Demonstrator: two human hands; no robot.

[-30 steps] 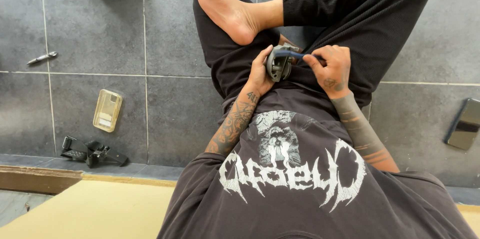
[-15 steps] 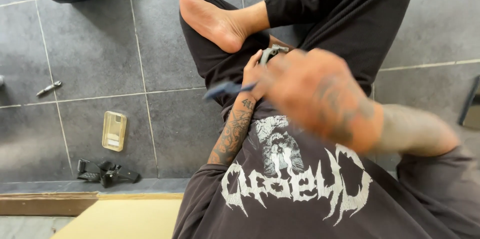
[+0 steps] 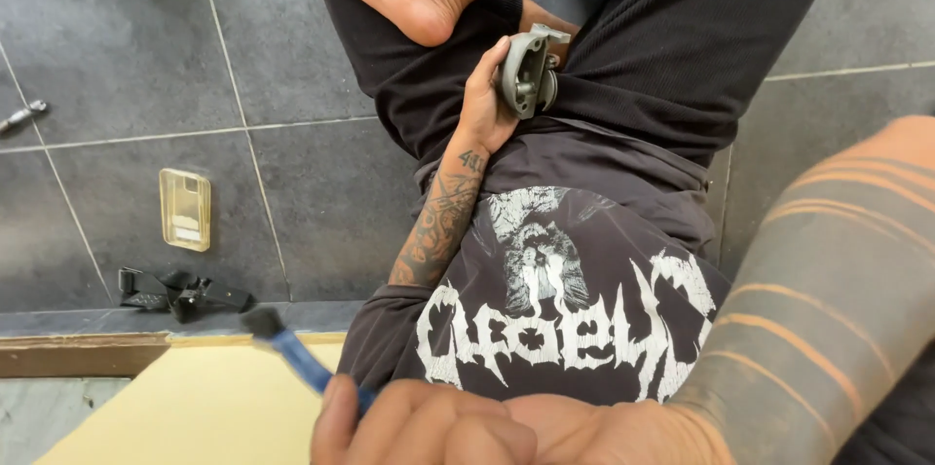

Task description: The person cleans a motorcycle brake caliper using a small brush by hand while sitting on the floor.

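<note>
Left hand [image 3: 484, 100] clasps grey metal part [image 3: 527, 73], upper centre | right hand [image 3: 458, 426] pinches blue brush [image 3: 297, 356], lower frame (off the part) | brushing unfinished, I judge

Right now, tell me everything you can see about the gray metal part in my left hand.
The gray metal part looks like a cast piece with a dull, matte finish: a rounded body with a recessed face, a small stud or bolt near its centre, and a squared lug at the top. The left hand grips it from the side, fingers curled around its edge, holding it upright over the lap against the black trousers. Its far side is hidden. The right hand is well away from it, holding a blue-handled brush.
</note>
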